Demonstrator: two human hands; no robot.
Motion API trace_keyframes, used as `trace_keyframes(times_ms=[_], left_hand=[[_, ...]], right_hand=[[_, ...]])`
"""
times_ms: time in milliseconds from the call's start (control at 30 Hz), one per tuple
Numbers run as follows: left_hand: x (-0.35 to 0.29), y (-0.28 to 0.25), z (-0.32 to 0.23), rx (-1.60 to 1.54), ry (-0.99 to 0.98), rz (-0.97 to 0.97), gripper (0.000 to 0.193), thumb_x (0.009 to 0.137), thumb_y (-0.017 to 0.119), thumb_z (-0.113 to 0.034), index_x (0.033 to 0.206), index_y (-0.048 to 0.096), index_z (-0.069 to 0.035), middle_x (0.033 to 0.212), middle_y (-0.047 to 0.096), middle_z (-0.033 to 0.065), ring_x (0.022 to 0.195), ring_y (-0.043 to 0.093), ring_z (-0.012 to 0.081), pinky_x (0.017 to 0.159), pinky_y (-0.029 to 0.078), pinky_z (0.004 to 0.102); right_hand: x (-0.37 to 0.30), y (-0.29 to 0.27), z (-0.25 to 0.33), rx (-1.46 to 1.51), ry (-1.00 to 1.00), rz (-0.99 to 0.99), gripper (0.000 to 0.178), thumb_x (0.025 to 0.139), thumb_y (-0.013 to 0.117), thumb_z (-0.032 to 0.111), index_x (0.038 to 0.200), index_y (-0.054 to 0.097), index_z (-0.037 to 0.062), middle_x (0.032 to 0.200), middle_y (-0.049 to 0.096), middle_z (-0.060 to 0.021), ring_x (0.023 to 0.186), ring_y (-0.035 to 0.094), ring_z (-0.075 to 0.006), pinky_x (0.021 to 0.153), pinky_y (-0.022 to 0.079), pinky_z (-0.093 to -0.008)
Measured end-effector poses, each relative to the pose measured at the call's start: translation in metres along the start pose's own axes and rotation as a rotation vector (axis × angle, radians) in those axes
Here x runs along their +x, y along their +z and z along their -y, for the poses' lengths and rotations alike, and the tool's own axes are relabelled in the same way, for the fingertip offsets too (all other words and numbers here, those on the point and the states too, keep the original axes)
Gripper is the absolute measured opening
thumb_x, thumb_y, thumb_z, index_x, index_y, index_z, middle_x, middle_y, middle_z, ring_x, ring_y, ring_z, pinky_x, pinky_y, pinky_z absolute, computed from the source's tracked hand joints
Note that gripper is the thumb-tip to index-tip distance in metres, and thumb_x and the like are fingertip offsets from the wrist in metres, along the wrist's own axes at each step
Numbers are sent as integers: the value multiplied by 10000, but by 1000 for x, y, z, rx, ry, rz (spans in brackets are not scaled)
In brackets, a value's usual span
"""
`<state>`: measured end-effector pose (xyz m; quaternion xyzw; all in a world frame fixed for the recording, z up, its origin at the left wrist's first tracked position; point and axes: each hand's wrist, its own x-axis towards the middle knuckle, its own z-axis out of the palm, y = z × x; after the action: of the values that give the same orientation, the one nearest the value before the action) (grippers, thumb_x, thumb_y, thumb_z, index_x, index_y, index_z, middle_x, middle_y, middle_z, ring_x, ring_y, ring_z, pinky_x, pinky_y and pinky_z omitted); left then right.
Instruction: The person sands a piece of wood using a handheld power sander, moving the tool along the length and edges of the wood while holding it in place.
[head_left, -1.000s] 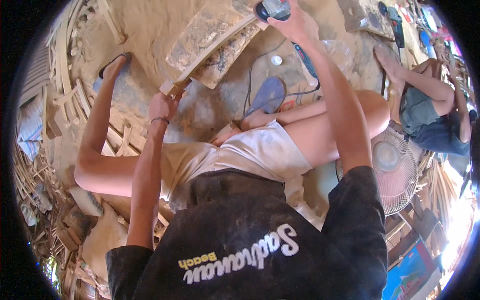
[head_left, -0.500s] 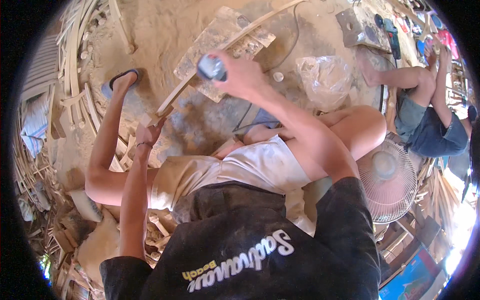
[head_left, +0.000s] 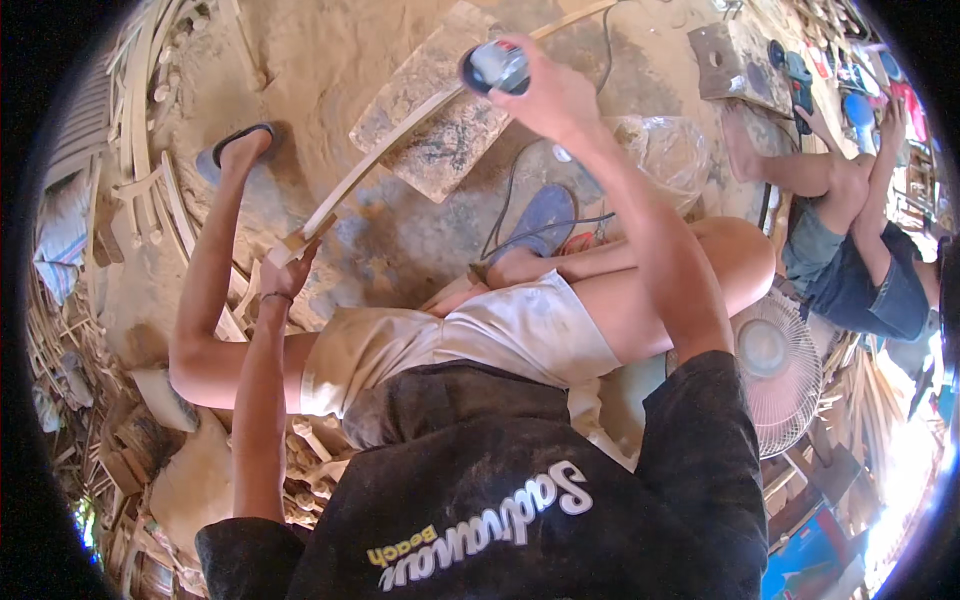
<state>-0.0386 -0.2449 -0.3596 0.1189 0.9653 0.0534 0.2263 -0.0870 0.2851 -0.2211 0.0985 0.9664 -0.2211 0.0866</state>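
A long, slightly curved wooden strip point(head_left: 385, 150) slants from near my left knee up toward the top of the view. Its near end is gripped in my left hand point(head_left: 290, 268), fingers wrapped round it. Higher up, my right hand point(head_left: 555, 95) is closed over an angle grinder point(head_left: 497, 68) with a round grey head and dark rim, placed over the strip. Whether its disc touches the wood is hidden. Beneath the strip lies a worn, dusty wooden board point(head_left: 440, 150).
A blue sandal point(head_left: 540, 218) and dark cord lie by my folded leg. Beyond are a clear plastic bag point(head_left: 665, 155) and a pedestal-type fan head point(head_left: 775, 370). Another person's legs point(head_left: 815, 175) are at the right. Wooden pieces point(head_left: 150, 190) heap up at the left.
My right hand with the grinder has moved up and right along the strip, away from my left hand. The left hand still grips the near end. At the right, the other person's hand has shifted.
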Motion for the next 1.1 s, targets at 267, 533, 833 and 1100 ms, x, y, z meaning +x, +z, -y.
trace_keyframes(times_ms=[267,533,833,1100], left_hand=[[-1,-4,8,-135,13,-54,505,1025,703,-578,1352,770,-199,1096,805,194,1026,770,423,831,632,499],[23,-24,-3,-53,57,9,539,1043,706,-550,1308,762,-84,1124,813,194,1052,776,392,873,618,481],[-3,-31,35,22,4,119,540,1030,737,-522,1339,753,-79,1189,800,197,1080,760,405,910,614,492],[-45,4,153,74,15,48,536,1036,784,-444,1409,695,-71,1236,803,146,1117,759,315,953,606,445]], right_hand=[[26,-25,-37,90,94,-152,726,852,856,435,1503,586,260,1248,788,-200,1170,756,-418,1002,599,-500],[64,-10,-142,67,21,-410,821,864,829,554,1570,519,273,1217,805,-191,1141,772,-421,1001,601,-499],[-35,26,18,78,-72,63,725,895,815,481,1538,522,320,1101,815,-185,987,802,-405,873,628,-526],[-41,34,72,133,-190,134,749,896,820,402,1568,522,261,1027,819,-180,957,805,-393,858,633,-519]])
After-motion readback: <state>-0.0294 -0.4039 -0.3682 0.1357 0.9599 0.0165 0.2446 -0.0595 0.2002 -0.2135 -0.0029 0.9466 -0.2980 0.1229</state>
